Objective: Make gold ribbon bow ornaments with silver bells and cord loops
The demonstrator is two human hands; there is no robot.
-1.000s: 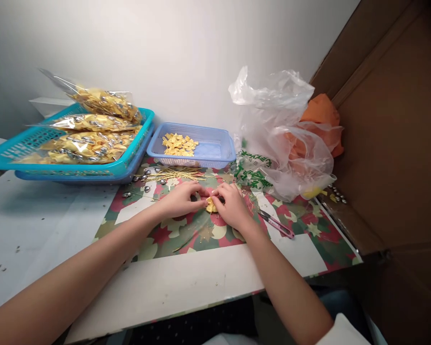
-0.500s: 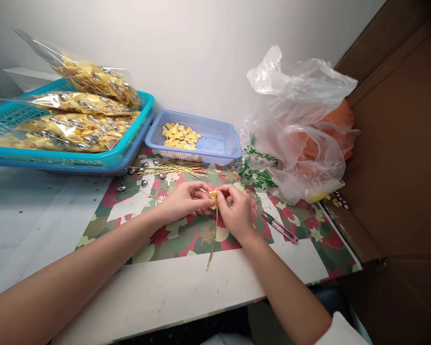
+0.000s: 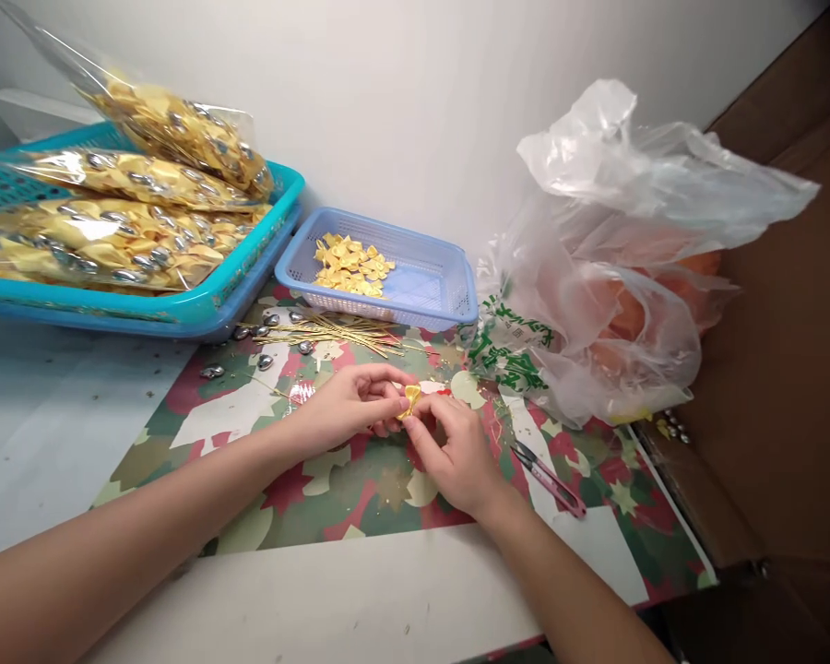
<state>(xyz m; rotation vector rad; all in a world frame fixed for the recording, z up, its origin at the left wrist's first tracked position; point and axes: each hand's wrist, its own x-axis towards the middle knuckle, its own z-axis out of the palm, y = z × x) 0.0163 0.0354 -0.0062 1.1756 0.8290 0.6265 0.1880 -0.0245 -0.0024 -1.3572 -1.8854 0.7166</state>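
Observation:
A small yellow ribbon bow (image 3: pixel 410 398) is pinched between the thumb and fingers of my left hand (image 3: pixel 360 406). From the other side, my right hand (image 3: pixel 456 454) has its thumb and forefinger closed at the bow's lower right. Fingers partly hide the bow's middle. Beyond my left hand lie a bundle of thin gold ties (image 3: pixel 342 334) and several shiny silver beads (image 3: pixel 266 361). Pink-handled thread snips (image 3: pixel 550 480) rest to the right of my right hand.
A blue basket (image 3: pixel 467 300) holding loose yellow bows (image 3: pixel 349 267) stands at the back. To the left, a turquoise basket (image 3: pixel 287 198) carries clear bags of bows with silver beads (image 3: pixel 159 244). A crumpled plastic bag (image 3: pixel 595 304) sits right, beside brown cardboard (image 3: pixel 788 387).
The gold tie that hung below the bow no longer shows there. My right hand has turned and sits lower against the bow. The camera view has shifted slightly.

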